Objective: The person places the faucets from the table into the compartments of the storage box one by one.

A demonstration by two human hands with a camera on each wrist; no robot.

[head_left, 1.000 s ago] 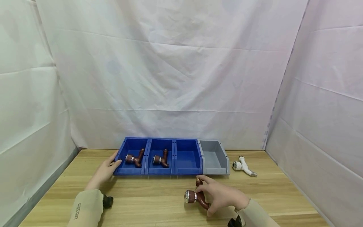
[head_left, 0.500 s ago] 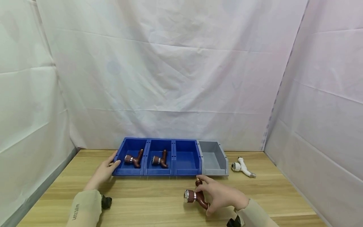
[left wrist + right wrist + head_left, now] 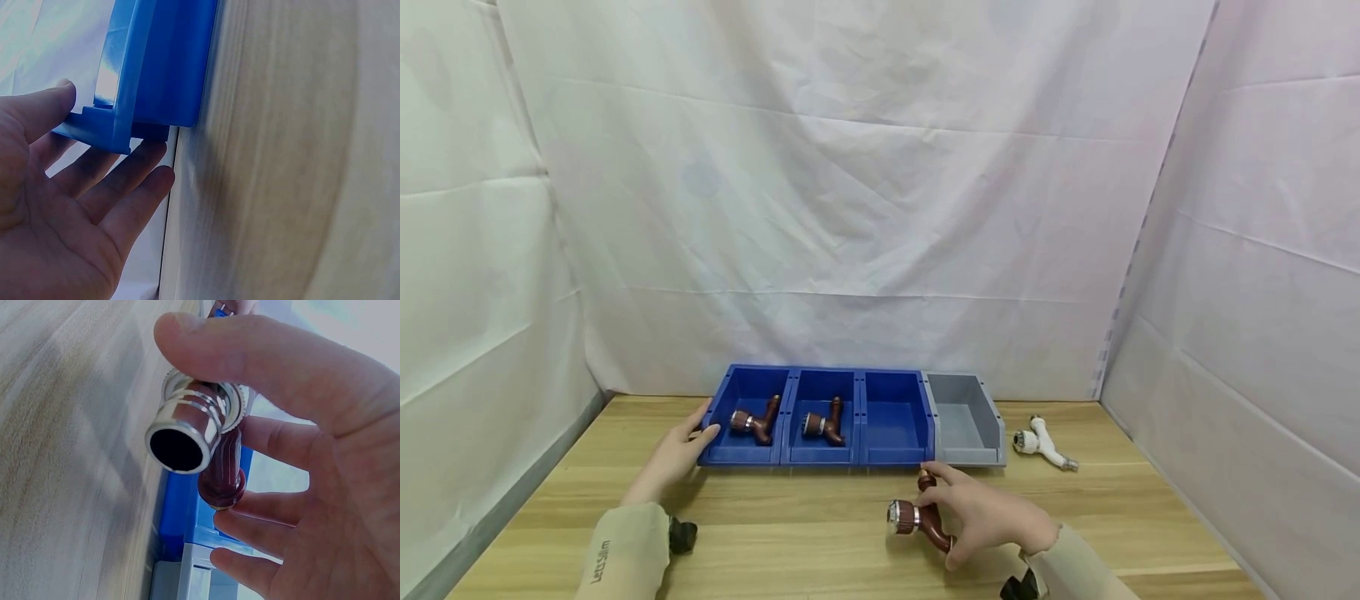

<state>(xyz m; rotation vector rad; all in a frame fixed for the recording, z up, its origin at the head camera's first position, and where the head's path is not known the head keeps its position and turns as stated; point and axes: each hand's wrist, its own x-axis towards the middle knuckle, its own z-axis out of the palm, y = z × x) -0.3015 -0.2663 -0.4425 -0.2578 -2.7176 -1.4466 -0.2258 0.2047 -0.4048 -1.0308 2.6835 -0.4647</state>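
In the head view, my right hand (image 3: pixel 981 510) holds a dark brown faucet (image 3: pixel 931 527) with a ridged, chrome-banded knob, in front of the bins. The right wrist view shows its open chrome end (image 3: pixel 181 440) under my thumb, with the fingers along the brown body. My left hand (image 3: pixel 676 454) grips the outer left edge of the leftmost blue bin (image 3: pixel 741 454). The left wrist view has the thumb at the bin's rim (image 3: pixel 125 94) and fingers beneath it. One brown faucet (image 3: pixel 763 423) lies in this bin, another faucet (image 3: pixel 829 423) in the second blue bin (image 3: pixel 820 455).
A third blue bin (image 3: pixel 895 421) and a grey bin (image 3: pixel 961 425) continue the row, both without contents. A white faucet (image 3: pixel 1043 443) lies on the wooden table (image 3: pixel 790 533) right of the grey bin. White cloth (image 3: pixel 850 208) hangs behind and on both sides.
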